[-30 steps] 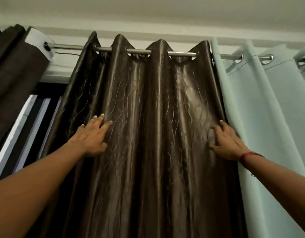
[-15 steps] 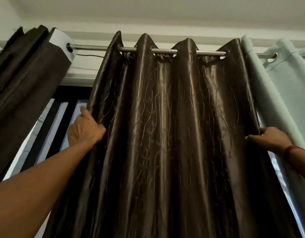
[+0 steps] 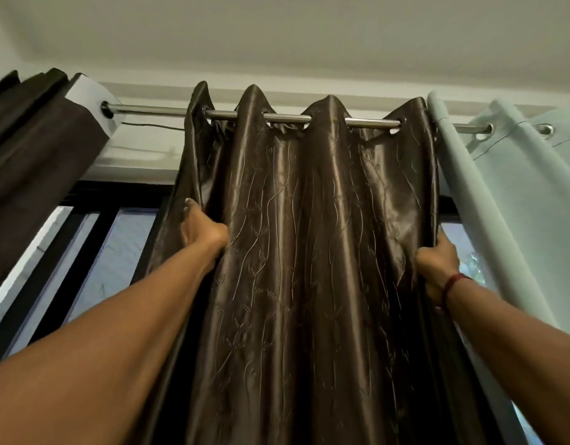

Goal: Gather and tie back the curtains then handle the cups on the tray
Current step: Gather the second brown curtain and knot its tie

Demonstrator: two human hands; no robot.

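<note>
Folds of the curtain (image 3: pixel 309 252) hang straight down below the rod (image 3: pixel 148 109). Its left edge is gripped by the left hand (image 3: pixel 203 232), its right edge by the right hand (image 3: pixel 437 264), both well below the rod. For gathering, the edges probably must be brought together along the rod.

The room is dim. Pale daylight enters through the window panes (image 3: pixel 126 252) behind, while the brown satin curtain (image 3: pixel 309 252) carries soft vertical sheen along its folds. The metal rod (image 3: pixel 148 109) glints. Wide-angle distortion bows the edges; detail is slightly soft.
</note>
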